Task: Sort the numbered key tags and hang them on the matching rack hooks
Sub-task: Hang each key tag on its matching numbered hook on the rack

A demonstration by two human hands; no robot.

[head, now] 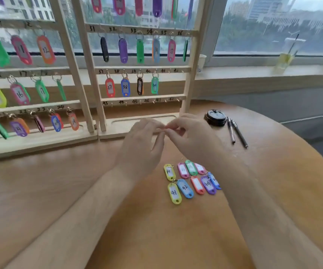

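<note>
Left hand (143, 140) and right hand (192, 137) meet fingertip to fingertip, pinching a small reddish thing (165, 129) I can't identify. Loose key tags (190, 180) lie lower in frame, beside the right forearm, long axes running up-frame toward the rack (189, 84); empty hooks (165, 100) wait just above the hands.

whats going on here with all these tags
A person is sorting numbered key tags. The left hand and right hand together pinch a small reddish item, too hidden to identify, in front of the right rack. A cluster of loose tags lies on the table. The rack's bottom hooks hang bare.
</note>
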